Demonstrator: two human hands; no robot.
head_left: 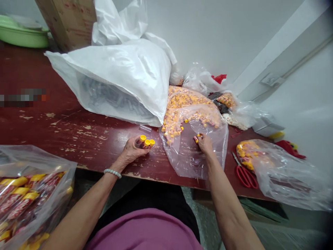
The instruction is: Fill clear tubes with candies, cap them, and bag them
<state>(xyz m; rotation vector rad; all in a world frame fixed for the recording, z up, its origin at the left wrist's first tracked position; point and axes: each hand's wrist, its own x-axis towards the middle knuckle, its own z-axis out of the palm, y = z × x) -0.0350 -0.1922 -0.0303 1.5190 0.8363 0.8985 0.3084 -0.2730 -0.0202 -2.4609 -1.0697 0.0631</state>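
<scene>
My left hand (131, 151) is closed around a few clear tubes with yellow caps (147, 142), held above the worn red table (109, 139). Just behind it lies a loose clear tube (145, 128). Over a clear plastic bag (187, 163), my right hand (205, 143) pinches a small yellow-capped piece (196, 139) with a red and white body. Many more yellow-capped pieces (189, 99) spread in an arc inside and at the mouth of that bag. A large white sack (125, 69) lies open toward me, full of clear tubes (117, 97).
At lower left, a clear bag holds finished-looking tubes (22, 205) with yellow caps. Red-handled scissors (246, 177) lie by another bag of yellow pieces (249, 152) on the right. A cardboard box (70, 24) and green basin (23, 34) stand at the back left.
</scene>
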